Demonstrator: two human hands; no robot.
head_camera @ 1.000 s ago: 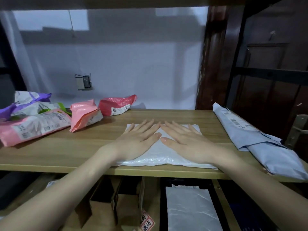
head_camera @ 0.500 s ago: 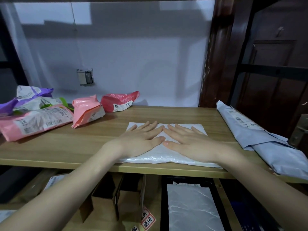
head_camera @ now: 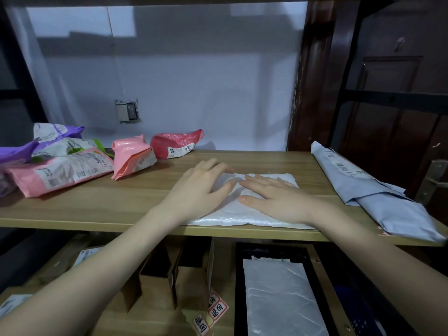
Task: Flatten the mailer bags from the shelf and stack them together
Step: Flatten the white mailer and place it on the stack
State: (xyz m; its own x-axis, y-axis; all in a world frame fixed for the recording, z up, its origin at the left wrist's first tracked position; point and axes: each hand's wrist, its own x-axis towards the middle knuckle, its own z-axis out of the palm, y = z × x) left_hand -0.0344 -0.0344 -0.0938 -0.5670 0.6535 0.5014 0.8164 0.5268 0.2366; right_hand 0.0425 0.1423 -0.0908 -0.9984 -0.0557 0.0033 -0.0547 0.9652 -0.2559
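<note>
A white mailer bag (head_camera: 244,218) lies flat on the wooden shelf (head_camera: 97,207), near its front edge. My left hand (head_camera: 201,187) presses on its left part with the fingers reaching toward the far edge, slightly blurred. My right hand (head_camera: 271,197) rests flat on the bag's right half, fingers straight and pointing left. Puffy bags wait at the left: a light pink one (head_camera: 132,155), a red one (head_camera: 175,143), a long pink one (head_camera: 60,172) and purple ones (head_camera: 48,134).
A grey-blue mailer stack (head_camera: 373,190) lies along the shelf's right end. Behind are a white wall and a dark wooden post (head_camera: 312,76). The lower shelf holds cardboard boxes (head_camera: 167,275) and a white bag in a black tray (head_camera: 276,294).
My left hand has slid forward and slightly left across the white bag, its fingers now at the far edge. The right hand stays flat on the bag.
</note>
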